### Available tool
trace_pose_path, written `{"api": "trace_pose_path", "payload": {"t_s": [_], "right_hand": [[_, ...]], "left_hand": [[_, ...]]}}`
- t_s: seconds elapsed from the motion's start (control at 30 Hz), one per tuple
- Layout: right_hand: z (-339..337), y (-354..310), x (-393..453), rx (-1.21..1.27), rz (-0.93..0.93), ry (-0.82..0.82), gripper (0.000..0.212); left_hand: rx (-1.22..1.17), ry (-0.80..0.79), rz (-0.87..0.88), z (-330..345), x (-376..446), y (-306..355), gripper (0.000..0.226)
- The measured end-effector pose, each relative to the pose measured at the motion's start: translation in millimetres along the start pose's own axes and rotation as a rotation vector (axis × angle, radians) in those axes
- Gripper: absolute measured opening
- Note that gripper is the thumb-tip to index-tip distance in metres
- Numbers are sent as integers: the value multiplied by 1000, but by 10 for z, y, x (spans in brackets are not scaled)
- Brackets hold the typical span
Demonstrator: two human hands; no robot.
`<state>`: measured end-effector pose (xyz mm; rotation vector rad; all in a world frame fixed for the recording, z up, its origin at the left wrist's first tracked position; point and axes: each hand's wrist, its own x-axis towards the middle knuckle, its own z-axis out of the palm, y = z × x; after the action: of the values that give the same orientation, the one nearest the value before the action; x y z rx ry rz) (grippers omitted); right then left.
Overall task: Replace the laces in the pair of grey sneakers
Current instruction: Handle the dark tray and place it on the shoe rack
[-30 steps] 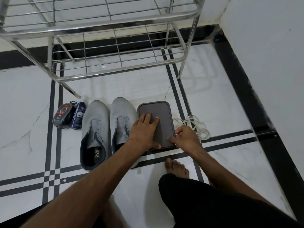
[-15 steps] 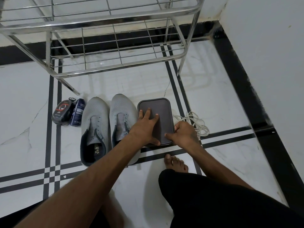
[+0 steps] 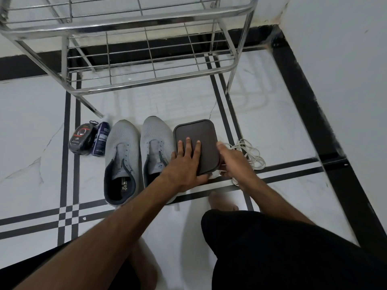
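Note:
Two grey sneakers stand side by side on the floor with no laces in their eyelets, the left sneaker (image 3: pixel 122 147) and the right sneaker (image 3: pixel 155 132). Just right of them is a flat dark brown box lid (image 3: pixel 196 130). My left hand (image 3: pixel 186 162) presses on the lid with straight fingers, its thumb at the near edge. My right hand (image 3: pixel 232 162) grips the lid's right near edge, fingers curled under it. A strip of white shows below the lid's near corner. A bundle of white laces (image 3: pixel 253 155) lies on the floor beyond my right hand.
A black shoe-polish case (image 3: pixel 80 138) and a blue can (image 3: pixel 101 139) lie left of the sneakers. A steel wire rack (image 3: pixel 146 80) stands behind them. A white wall (image 3: pixel 345 80) closes the right side. My bare foot (image 3: pixel 222 200) rests near the box.
My right hand has slid a little farther up the lid's right edge, and the lid's near corner now shows white beneath it. My left hand stays flat on the lid.

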<state>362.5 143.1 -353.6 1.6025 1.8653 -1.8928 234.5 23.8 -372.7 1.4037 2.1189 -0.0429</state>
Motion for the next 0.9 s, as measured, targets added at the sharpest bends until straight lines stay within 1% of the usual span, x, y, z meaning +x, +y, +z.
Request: {"api": "trace_pose_path", "payload": {"t_s": [0.03, 0.1, 0.17, 0.23, 0.37, 0.47, 0.63, 0.73, 0.8, 0.87, 0.9], "right_hand": [[-16, 7, 2, 93, 63, -9, 53], [-31, 23, 15, 178, 123, -7, 41], [-29, 42, 22, 188, 112, 3, 23], [-17, 59, 30, 174, 79, 13, 15], [25, 68, 41, 131, 41, -4, 21], [57, 110, 61, 139, 37, 1, 27], [67, 188, 133, 132, 48, 44, 45], [102, 193, 194, 27, 30, 67, 38], [132, 183, 230, -190, -11, 72, 28], [149, 168, 236, -404, -42, 47, 31], [155, 159, 241, -442, -38, 37, 32]], "left_hand": [[-8, 4, 25, -8, -23, -22, 99], [-54, -4, 67, -53, -63, -66, 89], [-109, -27, 89, -123, -94, -114, 83], [-169, -42, 107, -211, -134, -162, 79], [-280, -21, 138, -399, -244, -235, 71], [-360, 4, 132, -497, -310, -251, 70], [-468, 30, 157, -530, -356, -261, 67], [-489, 42, 163, -531, -339, -280, 65], [-491, 48, 165, -519, -328, -281, 64], [-490, 55, 159, -495, -317, -276, 61], [-489, 63, 162, -494, -315, -274, 59]]}}
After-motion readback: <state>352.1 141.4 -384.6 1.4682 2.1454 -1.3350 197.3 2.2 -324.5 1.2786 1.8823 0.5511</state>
